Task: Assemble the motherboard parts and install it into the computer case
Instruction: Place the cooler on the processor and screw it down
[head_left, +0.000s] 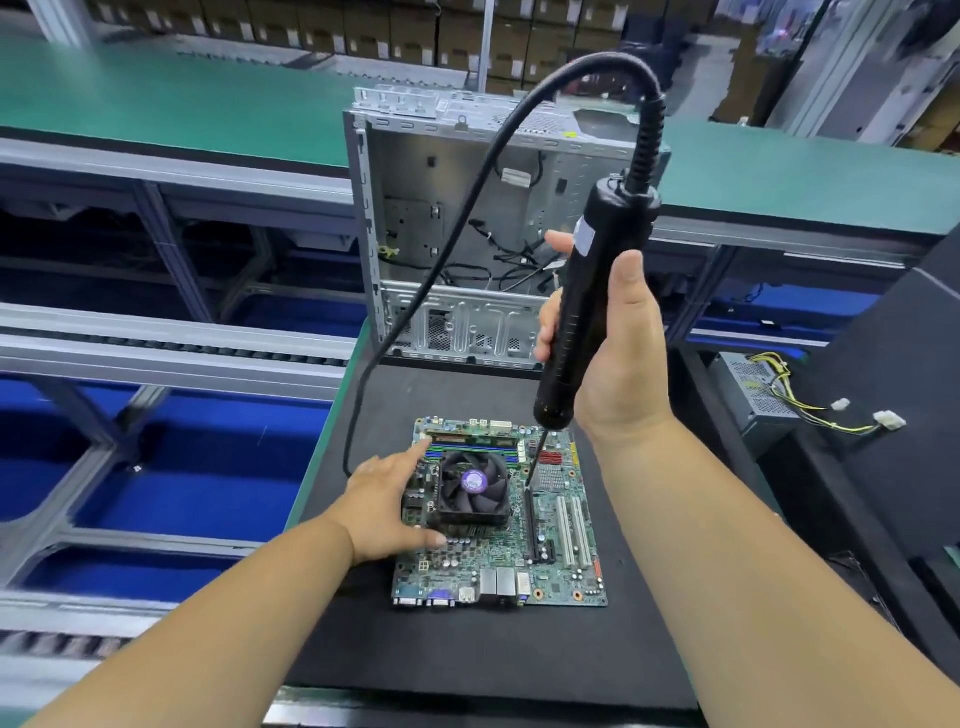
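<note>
Left hand (382, 512): nearest to the viewer; lies palm down on the left edge of the motherboard, fingers straight and spread, holding nothing. Forefinger reaches toward the memory module; thumb lies along the near side of the cooler.
Motherboard (550, 566): green board lying flat on the black mat, under and to the right of the left-hand fingers; port block on its near edge, white expansion slots on its right part.
CPU cooler (474, 488): black fan with a purple hub label, seated on the board just right of the left-hand fingers.
Memory module (470, 439): seated in a slot along the far edge of the board, its left end at the tip of the left forefinger.
Black mat (467, 654): bears the board; extends nearer and farther than both hands.
Right hand (615, 353): raised above the board, fingers and thumb curled round the screwdriver barrel.
Electric screwdriver (587, 291): black, held nearly upright; the bit comes out below the right-hand fingers and points down at the board just right of the cooler. Contact with the board cannot be told.
Cable (447, 244): black; arches from the screwdriver top, above the right-hand fingers, and drops to the left.
Computer case (457, 208): open metal chassis beyond the fingers of both hands, at the far end of the mat, loose wires inside.
Power supply (753, 389): grey box with yellow and black leads, well to the right of the right hand.
</note>
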